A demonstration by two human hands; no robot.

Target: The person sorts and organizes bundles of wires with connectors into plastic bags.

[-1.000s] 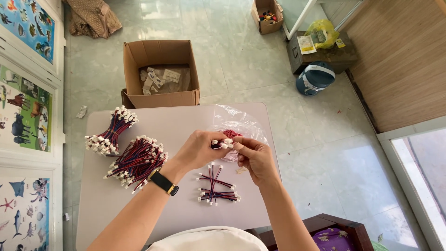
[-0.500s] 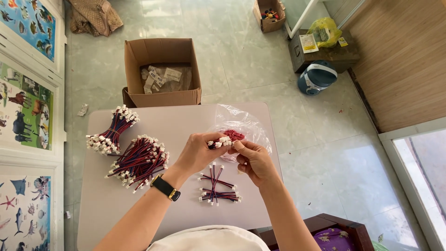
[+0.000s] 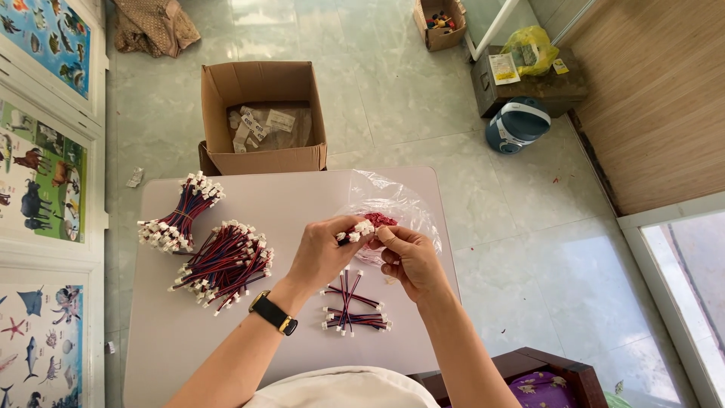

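1. The left hand [image 3: 321, 253] pinches a small bunch of wires with white connectors [image 3: 355, 230]; the right hand [image 3: 411, 257] closes its fingers on the same bunch, against a clear plastic bag [image 3: 400, 204].
2. Both hands are raised over a pale table [image 3: 302, 196].
3. On the table lie two tied bundles of red-and-blue wires [image 3: 181, 219] [image 3: 223, 264] at the left – and a few loose wire pieces [image 3: 349, 310] below the hands.
4. Beyond the table, an open cardboard box [image 3: 260, 117] stands on a glossy tiled floor [image 3: 393, 98].
5. Animal posters [image 3: 41, 177] line the left wall – a blue rice cooker [image 3: 517, 125] sits at the right.
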